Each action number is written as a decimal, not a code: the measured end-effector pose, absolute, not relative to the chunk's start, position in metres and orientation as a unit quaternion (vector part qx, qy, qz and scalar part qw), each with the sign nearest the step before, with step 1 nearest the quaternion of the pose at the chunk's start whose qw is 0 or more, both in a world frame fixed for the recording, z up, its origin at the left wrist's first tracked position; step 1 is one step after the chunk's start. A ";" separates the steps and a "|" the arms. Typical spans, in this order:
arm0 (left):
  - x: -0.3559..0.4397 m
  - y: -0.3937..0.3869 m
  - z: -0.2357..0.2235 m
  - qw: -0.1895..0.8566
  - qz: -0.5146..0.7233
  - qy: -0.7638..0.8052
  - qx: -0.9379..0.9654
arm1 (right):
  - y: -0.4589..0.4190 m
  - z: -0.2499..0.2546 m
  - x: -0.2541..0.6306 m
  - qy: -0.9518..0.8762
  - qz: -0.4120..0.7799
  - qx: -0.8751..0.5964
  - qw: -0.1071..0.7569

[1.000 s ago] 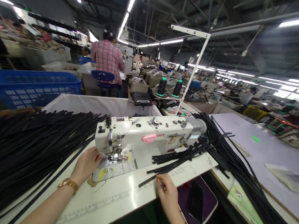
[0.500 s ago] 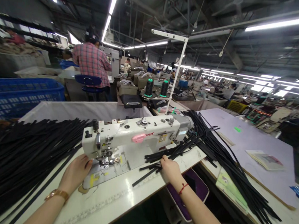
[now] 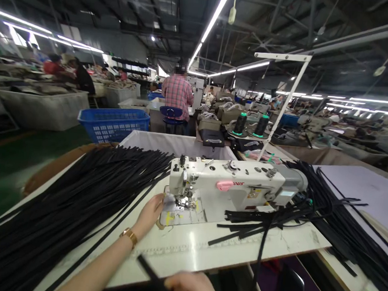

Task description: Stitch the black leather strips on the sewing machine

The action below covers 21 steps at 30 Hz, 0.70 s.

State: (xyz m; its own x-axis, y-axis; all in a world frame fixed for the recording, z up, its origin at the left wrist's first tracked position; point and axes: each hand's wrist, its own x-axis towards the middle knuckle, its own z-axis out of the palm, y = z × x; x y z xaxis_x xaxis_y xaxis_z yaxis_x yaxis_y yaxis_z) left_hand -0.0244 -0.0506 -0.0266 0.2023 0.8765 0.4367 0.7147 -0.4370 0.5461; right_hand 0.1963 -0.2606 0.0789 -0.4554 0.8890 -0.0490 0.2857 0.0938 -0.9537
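Observation:
A white sewing machine (image 3: pixel 226 183) stands on the white work table (image 3: pixel 206 253). My left hand (image 3: pixel 152 210) rests at the left side of its metal needle plate (image 3: pixel 175 217), fingers stretched toward the presser foot (image 3: pixel 186 202); nothing shows in them. Low at the front edge, my right hand (image 3: pixel 193 288) pinches a black strap (image 3: pixel 150 269), its free end pointing up and left, blurred. Several black straps (image 3: pixel 237 233) lie under the machine arm on the right. A large pile of black straps (image 3: pixel 87 191) covers the table's left side.
More black straps (image 3: pixel 338 217) drape over the right side. Behind the machine are two black thread spools (image 3: pixel 240 123) and a white thread stand (image 3: pixel 288 103). A blue basket (image 3: pixel 115 124) stands at the back left. A person in a plaid shirt (image 3: pixel 178 91) sits beyond it.
My right hand has left the strap bundle and come down toward me with a black strap in it. My left hand stays by the needle plate. The view has swung left.

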 end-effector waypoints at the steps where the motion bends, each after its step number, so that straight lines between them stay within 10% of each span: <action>1: -0.028 -0.062 -0.028 0.122 0.368 0.524 0.758 | -0.249 0.072 0.187 -0.628 0.550 -0.443 0.328; 5: -0.034 -0.099 -0.027 0.172 0.373 0.533 0.739 | -0.192 0.041 0.171 -0.517 0.528 -0.505 0.446; 21: 0.007 -0.095 -0.015 0.023 0.224 0.436 0.871 | -0.139 0.016 0.152 -0.512 0.503 -0.532 0.449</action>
